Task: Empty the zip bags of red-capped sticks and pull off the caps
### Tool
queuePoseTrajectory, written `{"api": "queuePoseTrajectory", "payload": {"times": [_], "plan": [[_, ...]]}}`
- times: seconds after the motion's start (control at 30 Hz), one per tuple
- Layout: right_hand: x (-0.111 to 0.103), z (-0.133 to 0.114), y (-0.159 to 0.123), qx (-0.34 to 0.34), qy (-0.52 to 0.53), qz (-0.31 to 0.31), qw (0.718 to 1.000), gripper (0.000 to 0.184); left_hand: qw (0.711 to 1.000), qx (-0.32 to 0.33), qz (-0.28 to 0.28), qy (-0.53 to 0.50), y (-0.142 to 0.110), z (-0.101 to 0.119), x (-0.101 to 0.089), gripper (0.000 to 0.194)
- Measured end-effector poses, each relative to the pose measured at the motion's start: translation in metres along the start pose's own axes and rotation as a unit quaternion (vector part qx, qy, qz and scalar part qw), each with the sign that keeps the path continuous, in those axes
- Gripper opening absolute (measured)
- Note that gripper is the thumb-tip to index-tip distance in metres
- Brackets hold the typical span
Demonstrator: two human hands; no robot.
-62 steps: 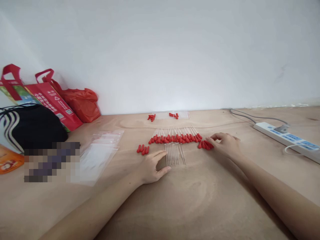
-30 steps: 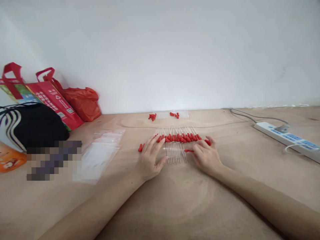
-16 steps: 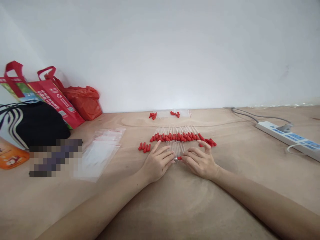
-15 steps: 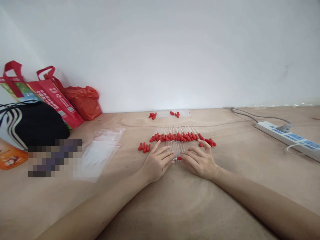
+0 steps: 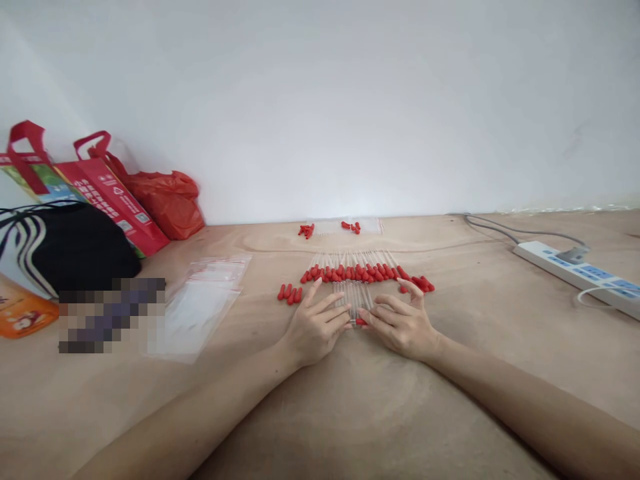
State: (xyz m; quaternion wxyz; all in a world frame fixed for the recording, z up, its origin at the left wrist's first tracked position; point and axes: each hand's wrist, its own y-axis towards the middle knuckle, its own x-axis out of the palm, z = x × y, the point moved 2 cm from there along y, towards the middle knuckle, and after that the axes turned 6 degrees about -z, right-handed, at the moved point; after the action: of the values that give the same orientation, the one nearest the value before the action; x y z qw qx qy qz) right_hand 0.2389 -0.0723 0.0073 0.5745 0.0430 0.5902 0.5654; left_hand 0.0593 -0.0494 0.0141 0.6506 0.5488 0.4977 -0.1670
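Low on the table, my left hand and my right hand almost meet at the fingertips. The right fingers are closed on a small red rubber bulb. My left fingertips pinch what looks like a thin glass dropper tube against the bulb's open end, mostly hidden by the fingers. Just beyond lie several bare glass tubes, side by side. Behind them runs a row of droppers with red bulbs, their clear stems pointing to the wall. Loose red bulbs lie left of my left hand, and more bulbs lie beyond my right hand.
Clear zip bags lie flat at the left, near a black drawstring bag and red bags. By the wall, another clear bag has red bulbs around it. A white power strip with cords sits at the right.
My fingertips have come slightly closer together at the red bulb and the tube. The rest of the view has only shifted slightly.
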Motion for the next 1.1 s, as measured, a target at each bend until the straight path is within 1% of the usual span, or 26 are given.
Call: {"api": "queuePoseTrajectory", "payload": {"times": [0.17,0.33,0.43,0.5,0.57,0.67,0.77,0.83,0.9,1.0,1.1], "plan": [[-0.003,0.0,0.002,-0.013,0.003,0.018,1.0,0.009,1.0,0.006,0.007,0.01,-0.002,0.0,-0.001,0.013],[-0.004,-0.001,0.003,-0.012,0.007,0.022,1.0,0.013,1.0,0.0,0.0,0.006,-0.001,0.001,-0.001,0.014],[-0.005,0.004,-0.003,0.001,0.018,0.013,1.0,0.014,1.0,-0.004,0.007,0.001,-0.005,-0.005,-0.003,0.013],[-0.007,0.012,-0.008,0.04,0.027,-0.003,0.999,0.014,0.999,-0.028,0.022,0.001,-0.01,-0.013,-0.005,0.013],[-0.009,0.022,-0.012,0.095,0.042,-0.012,0.994,0.012,0.997,-0.072,0.029,-0.002,-0.015,-0.021,-0.006,0.015],[-0.008,0.038,-0.016,0.165,0.056,-0.01,0.985,0.015,0.991,-0.136,0.016,-0.012,-0.018,-0.029,-0.001,0.023],[-0.003,0.055,-0.021,0.237,0.047,-0.032,0.97,0.022,0.981,-0.192,0.002,-0.008,-0.019,-0.032,0.006,0.029],[-0.001,0.069,-0.027,0.302,0.044,-0.049,0.951,0.027,0.975,-0.22,-0.014,-0.011,-0.019,-0.034,0.011,0.033],[-0.001,0.084,-0.035,0.37,0.052,-0.061,0.926,0.029,0.972,-0.234,-0.028,-0.017,-0.019,-0.036,0.014,0.038],[-0.003,0.103,-0.046,0.459,0.088,-0.067,0.882,0.027,0.971,-0.235,-0.032,-0.023,-0.02,-0.04,0.017,0.041],[-0.006,0.114,-0.053,0.527,0.126,-0.075,0.837,0.025,0.974,-0.222,-0.022,-0.023,-0.019,-0.042,0.017,0.039]]}}
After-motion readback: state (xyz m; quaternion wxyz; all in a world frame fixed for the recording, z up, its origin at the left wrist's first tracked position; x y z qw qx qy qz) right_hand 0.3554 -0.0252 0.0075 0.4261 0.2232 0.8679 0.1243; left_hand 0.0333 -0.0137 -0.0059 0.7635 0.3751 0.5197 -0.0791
